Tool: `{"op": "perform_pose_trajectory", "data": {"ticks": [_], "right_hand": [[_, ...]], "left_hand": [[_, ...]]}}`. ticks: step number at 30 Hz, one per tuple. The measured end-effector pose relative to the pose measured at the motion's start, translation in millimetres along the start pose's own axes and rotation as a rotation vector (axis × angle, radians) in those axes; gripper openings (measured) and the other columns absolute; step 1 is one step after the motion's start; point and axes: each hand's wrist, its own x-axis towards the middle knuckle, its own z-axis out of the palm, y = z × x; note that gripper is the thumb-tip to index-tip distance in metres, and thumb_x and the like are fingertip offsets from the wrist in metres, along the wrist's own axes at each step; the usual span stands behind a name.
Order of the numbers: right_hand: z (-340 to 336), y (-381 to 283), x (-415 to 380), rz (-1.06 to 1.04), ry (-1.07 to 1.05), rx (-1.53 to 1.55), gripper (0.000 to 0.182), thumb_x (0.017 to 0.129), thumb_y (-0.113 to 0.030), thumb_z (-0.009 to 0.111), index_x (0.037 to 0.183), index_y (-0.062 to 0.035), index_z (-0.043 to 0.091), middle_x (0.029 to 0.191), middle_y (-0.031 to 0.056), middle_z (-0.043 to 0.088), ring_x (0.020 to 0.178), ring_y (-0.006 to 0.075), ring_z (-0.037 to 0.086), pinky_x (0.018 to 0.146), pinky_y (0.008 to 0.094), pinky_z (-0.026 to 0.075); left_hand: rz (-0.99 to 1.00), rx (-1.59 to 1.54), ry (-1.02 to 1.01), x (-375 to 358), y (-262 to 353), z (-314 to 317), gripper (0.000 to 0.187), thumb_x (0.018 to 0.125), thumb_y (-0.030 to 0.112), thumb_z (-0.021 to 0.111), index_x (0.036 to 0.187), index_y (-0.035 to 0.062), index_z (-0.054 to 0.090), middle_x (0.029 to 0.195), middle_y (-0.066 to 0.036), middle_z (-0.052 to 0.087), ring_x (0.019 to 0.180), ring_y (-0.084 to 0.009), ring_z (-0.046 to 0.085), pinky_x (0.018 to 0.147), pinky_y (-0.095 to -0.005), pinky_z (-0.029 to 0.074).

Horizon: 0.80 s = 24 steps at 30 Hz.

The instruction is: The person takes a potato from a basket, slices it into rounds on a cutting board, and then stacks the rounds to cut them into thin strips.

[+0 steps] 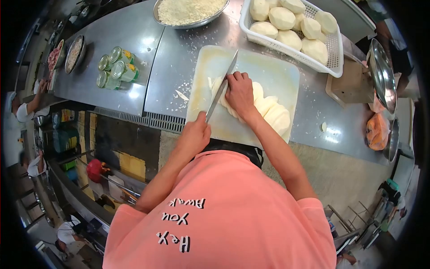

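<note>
My left hand (194, 135) is wrapped round the handle of a long knife (220, 93), whose blade points up and to the right across the cutting board (281, 74). My right hand (240, 93) presses down with curled fingers on pale, peeled slices (278, 118), close beside the blade. The overlapping slices fan out to the right, beneath and beyond my right wrist. Thin cut strips (215, 85) lie left of the blade.
A white basket (290, 50) of peeled vegetables stands at the upper right, near a brown tray (347, 87). A bowl of shreds (190, 11) is above the board. Cans (117, 69) and bowls stand left. An orange bag (377, 131) lies right. Other people appear far left.
</note>
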Motion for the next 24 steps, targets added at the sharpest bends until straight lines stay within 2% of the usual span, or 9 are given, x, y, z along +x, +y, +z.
{"op": "perform_pose_trajectory", "data": {"ticks": [1,4,8,10,13,17,19,22,24], "right_hand": [[-1.2,-0.8,0.3,-0.004,-0.004,0.008,0.023,0.074,-0.002,0.060,0.096,-0.0052,0.065,0.087,0.0101,0.058,0.087,0.0306,0.054,0.070,0.0411,0.044],[-1.3,-0.1,0.4,-0.019,-0.019,-0.004,0.023,0.074,-0.001,0.059,0.095,-0.0048,0.065,0.087,0.0107,0.057,0.086,0.0307,0.053,0.071,0.0410,0.044],[-0.5,-1.0,2.6,0.001,0.005,0.005,0.023,0.073,0.000,0.060,0.095,-0.0044,0.065,0.087,0.0111,0.057,0.085,0.0308,0.053,0.072,0.0407,0.044],[-3.5,-3.1,-0.3,-0.004,0.026,0.026,0.021,0.073,0.000,0.059,0.093,-0.0041,0.065,0.088,0.0113,0.058,0.086,0.0311,0.053,0.072,0.0400,0.044],[-3.9,2.2,1.0,0.015,-0.012,0.096,0.021,0.073,0.001,0.059,0.093,-0.0042,0.065,0.089,0.0110,0.058,0.088,0.0310,0.053,0.075,0.0416,0.044],[-20.2,-0.9,-0.1,-0.048,0.051,0.022,0.021,0.074,0.000,0.060,0.093,-0.0057,0.066,0.090,0.0104,0.058,0.089,0.0310,0.052,0.078,0.0432,0.042],[-21.1,-2.3,-7.4,0.004,-0.077,-0.071,0.021,0.075,-0.002,0.060,0.095,-0.0077,0.066,0.090,0.0097,0.058,0.088,0.0304,0.052,0.078,0.0428,0.040],[-16.7,-2.2,-6.5,-0.018,-0.066,-0.108,0.021,0.076,-0.005,0.059,0.096,-0.0094,0.066,0.089,0.0089,0.058,0.088,0.0295,0.052,0.077,0.0408,0.039],[-16.3,-1.9,-5.5,-0.011,-0.054,-0.113,0.021,0.077,-0.005,0.059,0.097,-0.0098,0.066,0.089,0.0085,0.058,0.089,0.0292,0.052,0.077,0.0408,0.038]], "left_hand": [[0.065,0.016,0.059,13.1,-15.7,18.2,0.025,0.091,0.009,0.057,0.110,-0.0037,0.047,0.067,-0.024,0.059,0.070,-0.0474,0.060,0.061,-0.0506,0.045],[0.093,-0.006,0.041,38.6,-6.3,11.6,0.026,0.091,0.008,0.056,0.112,-0.0039,0.047,0.066,-0.024,0.058,0.067,-0.0458,0.060,0.059,-0.0491,0.045],[0.043,-0.028,0.006,-9.1,20.5,-23.9,0.021,0.091,0.005,0.055,0.108,-0.0025,0.047,0.064,-0.023,0.057,0.062,-0.0452,0.058,0.056,-0.0495,0.042],[0.013,-0.015,-0.032,-2.8,5.8,-1.4,0.020,0.091,0.005,0.055,0.106,-0.0030,0.045,0.064,-0.023,0.057,0.063,-0.0462,0.058,0.056,-0.0507,0.042],[0.130,0.042,0.092,35.0,-13.7,30.8,0.016,0.089,0.005,0.055,0.100,-0.0013,0.045,0.065,-0.028,0.060,0.071,-0.0501,0.061,0.062,-0.0585,0.047],[0.145,0.013,0.089,47.1,-8.9,17.1,0.016,0.088,0.004,0.054,0.100,-0.0017,0.045,0.067,-0.029,0.060,0.070,-0.0503,0.061,0.061,-0.0581,0.046],[0.108,0.046,0.017,37.5,-5.3,6.4,0.022,0.090,0.005,0.055,0.107,-0.0042,0.044,0.067,-0.025,0.060,0.068,-0.0474,0.061,0.059,-0.0532,0.045],[0.101,0.017,0.031,-7.4,17.7,-23.9,0.020,0.089,0.005,0.055,0.104,-0.0040,0.046,0.066,-0.026,0.059,0.068,-0.0483,0.061,0.060,-0.0529,0.045],[0.079,0.043,0.011,-0.6,8.4,-11.9,0.020,0.089,0.007,0.055,0.104,-0.0039,0.046,0.067,-0.026,0.059,0.069,-0.0488,0.061,0.060,-0.0532,0.045]]}}
